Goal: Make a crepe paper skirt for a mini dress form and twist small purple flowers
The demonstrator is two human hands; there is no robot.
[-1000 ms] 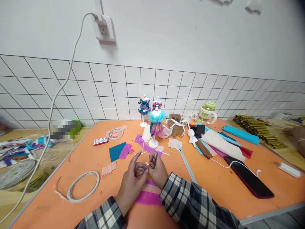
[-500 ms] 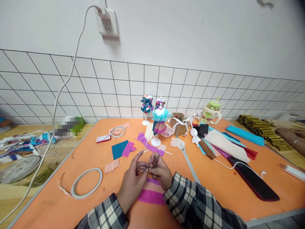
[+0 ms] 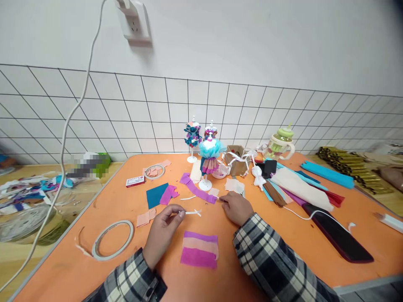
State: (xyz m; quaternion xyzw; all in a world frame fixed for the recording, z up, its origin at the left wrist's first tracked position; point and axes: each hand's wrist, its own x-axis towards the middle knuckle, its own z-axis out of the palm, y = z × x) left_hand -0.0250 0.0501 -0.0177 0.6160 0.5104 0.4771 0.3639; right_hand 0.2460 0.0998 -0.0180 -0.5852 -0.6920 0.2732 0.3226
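Observation:
In my left hand (image 3: 165, 224) a thin white strip (image 3: 192, 213) is pinched between thumb and forefinger, its free end crossed or forked. My right hand (image 3: 237, 207) rests on the table with fingers together at a second white strip by the end of a purple crepe-paper strip (image 3: 201, 193); most of that white strip is covered. Between my forearms lies a layered paper piece (image 3: 199, 255) in purple, peach and magenta. Beyond the hands stands a small dress form (image 3: 210, 155) with a turquoise ruffled top and pink skirt.
Tape rolls (image 3: 95, 245) and a small red-and-white box (image 3: 135, 181) lie left. Two more dress forms (image 3: 192, 138) stand behind. To the right are folded crepe papers (image 3: 300, 191), a black phone-like slab (image 3: 340, 235), a green-lidded cup (image 3: 280, 144) and a cardboard box (image 3: 236, 163).
My hands were together over the layered paper; they have moved apart. The left now shows a white strip, and the right has reached forward to another one. The layered paper is uncovered.

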